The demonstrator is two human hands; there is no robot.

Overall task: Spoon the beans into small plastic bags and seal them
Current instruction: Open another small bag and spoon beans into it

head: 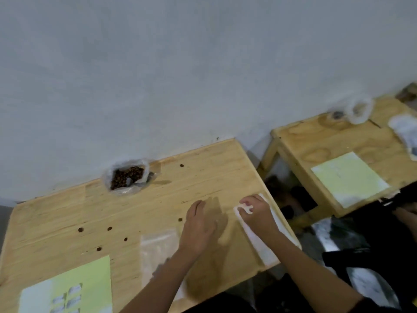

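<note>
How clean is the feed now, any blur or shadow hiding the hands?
Head view: whole frame is soft with motion blur and tilted; the left hand casts a soft shadow to its right on the table; the grip of the right hand on the white bag stack is too smeared to judge.

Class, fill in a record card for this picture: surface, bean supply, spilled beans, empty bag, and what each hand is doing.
surface: wooden table against a grey wall
bean supply: open plastic bag of beans at the table's far edge
spilled: loose beans scattered on the table
empty bag: clear plastic bag lying flat by the left forearm
left hand: flat on the table, fingers straight
right hand: fingers curled on the end of a white strip at the table's right edge
</note>
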